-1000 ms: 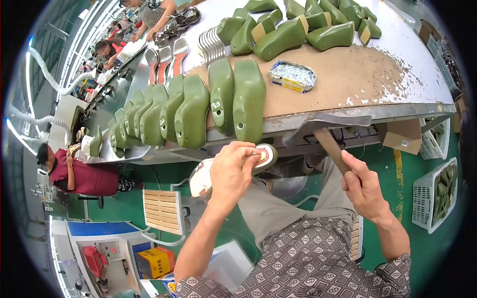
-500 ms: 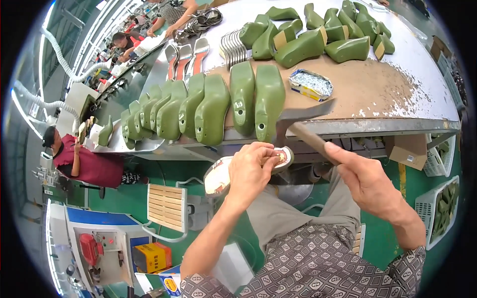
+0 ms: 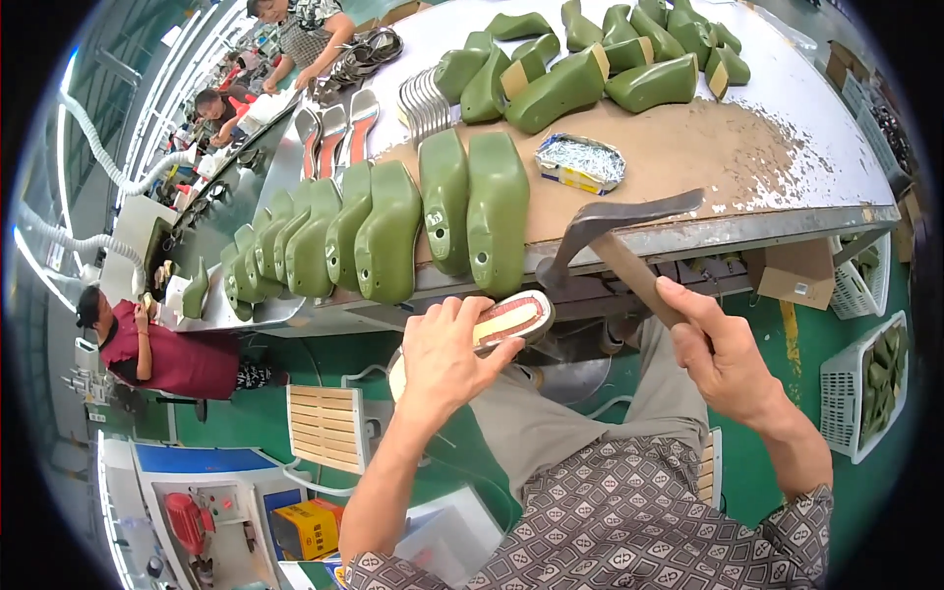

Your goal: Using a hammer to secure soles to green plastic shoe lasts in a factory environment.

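Note:
My left hand is wrapped over the middle of an upturned shoe, in front of the table edge. Its bottom faces up, with a cream strip inside a reddish border and a pale rim; my fingers and palm cover the middle part. In my right hand is a hammer, gripped low on the wooden handle. Its long, curved dark metal head is raised beyond and to the right of the shoe, apart from it. Two green shoe lasts stand on the table edge just past my left hand.
More green lasts line the table's left edge, and several lie at the back. A small box of shiny metal bits sits on the brown tabletop. White crates stand at right, a slatted chair at left. Co-workers are at left.
My left fingers have left their pinch at the shoe's near-table end and now spread round its middle, baring that end. The hammer head has moved right, away from the shoe. The view has shifted slightly.

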`<state>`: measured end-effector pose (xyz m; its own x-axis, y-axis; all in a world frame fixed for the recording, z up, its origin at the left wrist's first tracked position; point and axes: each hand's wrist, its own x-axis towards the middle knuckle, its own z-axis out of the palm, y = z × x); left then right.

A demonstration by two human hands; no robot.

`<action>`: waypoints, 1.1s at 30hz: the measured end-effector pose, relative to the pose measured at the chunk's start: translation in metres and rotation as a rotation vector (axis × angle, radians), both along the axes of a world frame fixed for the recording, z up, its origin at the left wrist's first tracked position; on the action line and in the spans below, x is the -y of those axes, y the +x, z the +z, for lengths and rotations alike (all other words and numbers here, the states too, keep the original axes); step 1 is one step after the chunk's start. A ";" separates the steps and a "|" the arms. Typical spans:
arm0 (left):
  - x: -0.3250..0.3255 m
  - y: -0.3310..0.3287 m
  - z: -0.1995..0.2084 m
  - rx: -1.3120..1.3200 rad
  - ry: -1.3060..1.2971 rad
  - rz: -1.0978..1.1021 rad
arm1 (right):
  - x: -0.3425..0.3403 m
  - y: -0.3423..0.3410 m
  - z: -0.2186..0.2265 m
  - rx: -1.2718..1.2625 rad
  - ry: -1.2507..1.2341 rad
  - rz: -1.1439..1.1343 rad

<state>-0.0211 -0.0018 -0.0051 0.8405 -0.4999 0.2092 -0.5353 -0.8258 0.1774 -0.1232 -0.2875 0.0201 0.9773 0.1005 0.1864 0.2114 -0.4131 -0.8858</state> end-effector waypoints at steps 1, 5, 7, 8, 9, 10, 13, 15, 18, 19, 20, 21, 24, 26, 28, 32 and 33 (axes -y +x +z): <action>0.001 0.001 -0.001 0.014 -0.002 -0.004 | -0.003 0.001 0.002 0.003 -0.023 0.013; 0.000 0.003 -0.003 0.014 -0.027 -0.017 | -0.003 0.009 0.015 0.027 -0.085 0.080; -0.007 0.002 -0.004 -0.026 -0.035 -0.003 | -0.009 0.014 0.032 0.117 -0.105 0.083; -0.009 0.002 -0.005 -0.031 -0.035 0.006 | -0.010 0.014 0.041 0.151 -0.048 0.053; -0.010 0.002 -0.005 -0.025 -0.044 -0.009 | -0.010 0.015 0.041 0.303 0.035 0.022; -0.011 0.002 -0.004 -0.019 -0.053 -0.021 | -0.009 0.015 0.038 0.455 0.119 -0.007; -0.003 0.002 -0.004 0.019 -0.049 -0.037 | -0.010 0.015 0.027 0.415 -0.131 0.035; -0.001 0.005 -0.004 0.015 -0.040 -0.048 | -0.016 0.015 0.010 0.153 -0.362 0.156; -0.005 0.005 -0.007 -0.025 -0.039 -0.049 | -0.019 0.026 0.022 -0.044 -0.383 0.157; -0.005 0.003 -0.006 -0.047 -0.034 -0.020 | -0.021 0.030 0.026 0.087 -0.279 0.116; -0.005 0.002 -0.005 -0.070 -0.030 0.011 | -0.024 0.034 0.030 0.215 -0.173 0.076; -0.009 0.000 -0.005 -0.064 -0.011 0.027 | -0.025 0.031 0.044 0.248 -0.102 0.030; -0.005 -0.001 -0.005 -0.026 -0.033 -0.001 | 0.000 0.009 0.025 0.517 0.246 -0.101; 0.001 0.001 0.000 -0.042 -0.031 -0.025 | 0.007 0.009 -0.003 0.739 -0.252 -0.134; 0.002 0.002 -0.001 -0.061 -0.019 -0.036 | -0.017 0.011 -0.018 0.169 -0.366 0.161; -0.006 0.000 -0.004 -0.081 -0.023 -0.001 | -0.028 0.027 0.013 0.137 -0.169 0.083; -0.006 -0.001 -0.004 -0.074 -0.016 0.015 | -0.025 0.025 0.020 0.274 -0.148 0.040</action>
